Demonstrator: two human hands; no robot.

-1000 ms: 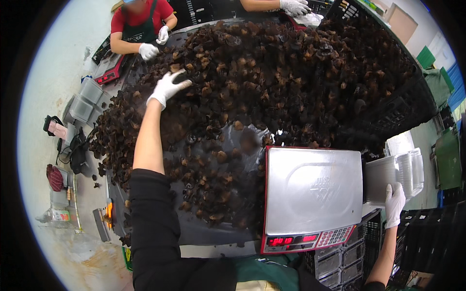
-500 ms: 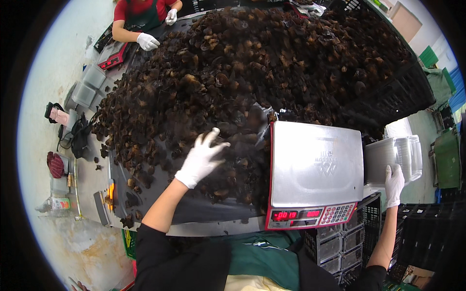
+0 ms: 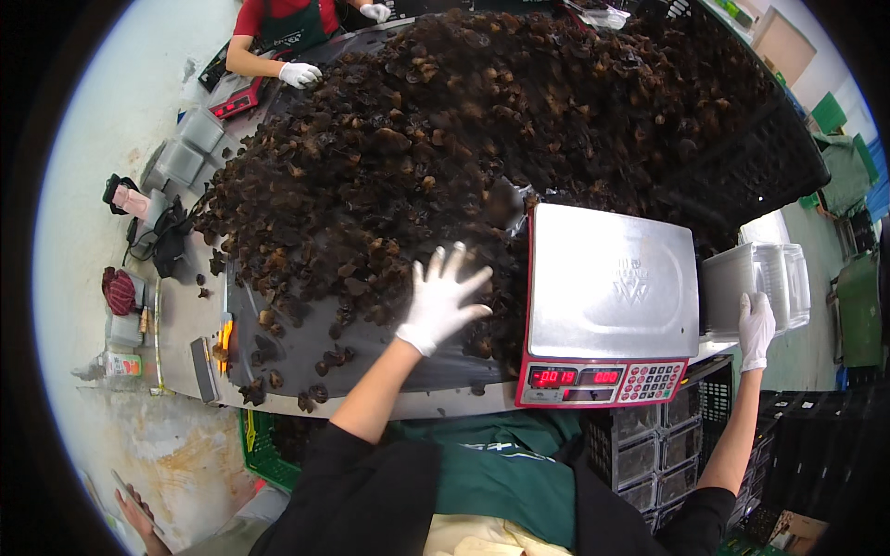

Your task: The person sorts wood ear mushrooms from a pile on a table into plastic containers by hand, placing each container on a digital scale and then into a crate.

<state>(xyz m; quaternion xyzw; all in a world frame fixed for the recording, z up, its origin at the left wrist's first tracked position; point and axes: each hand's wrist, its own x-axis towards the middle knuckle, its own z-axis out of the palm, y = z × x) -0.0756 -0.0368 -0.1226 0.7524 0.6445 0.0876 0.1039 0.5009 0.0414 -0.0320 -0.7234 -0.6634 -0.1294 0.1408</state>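
Left hand, white-gloved: palm down, fingers spread, nothing visibly gripped; set over the near edge of the heap, left of the scale. Whether the fingertips touch the pieces cannot be told.

Right hand, white-gloved: grasping the near end of a stack of clear, rectangular plastic trays, just right of the scale.

Heap of dark brown, ruffled, fungus-like pieces: broad, loose, spread from just beyond the left hand to the far side of the table; well apart from the right hand, which lies to its right and nearer. A few strays lie left of the left hand on a dark, smooth sheet.

Red electronic scale with flat silver metal platform: between the two hands, display lit red on its near side, platform bare.

Black, slatted plastic crate: far right, tilted, beside the heap.

Slim orange-and-yellow tool: near left, on the table edge.

Co-worker's white-gloved hand: far left, at the heap's edge.
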